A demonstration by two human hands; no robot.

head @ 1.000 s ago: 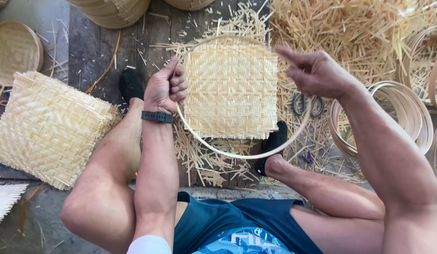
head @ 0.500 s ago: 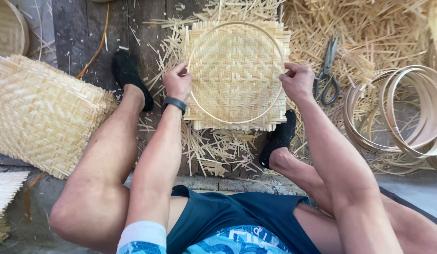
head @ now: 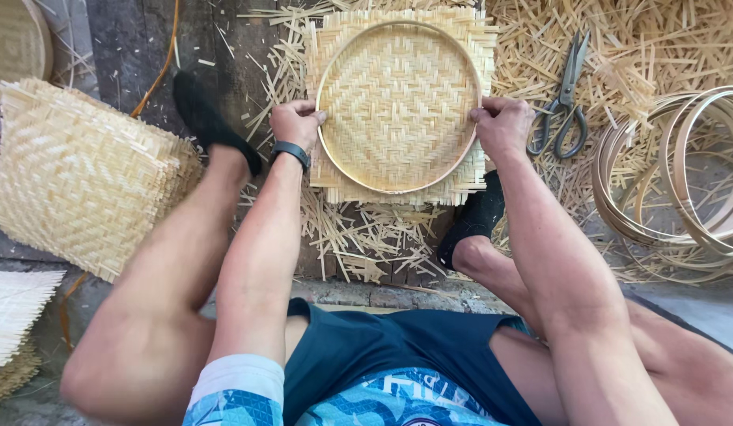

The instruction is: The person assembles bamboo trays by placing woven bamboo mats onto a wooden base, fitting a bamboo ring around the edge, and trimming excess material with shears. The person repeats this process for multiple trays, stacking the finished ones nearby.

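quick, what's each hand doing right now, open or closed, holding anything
Left hand: closed on the left edge of the round hoop over the woven mat.
Right hand: closed on the hoop's right edge.

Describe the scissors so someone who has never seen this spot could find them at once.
Start at the square woven mat with the round hoop pressed onto it between the two hands. Just past the right hand lie the scissors, on loose straw, between the mat and the stack of hoops. They are the only grey metal thing among pale bamboo, blades pointing away from the person.
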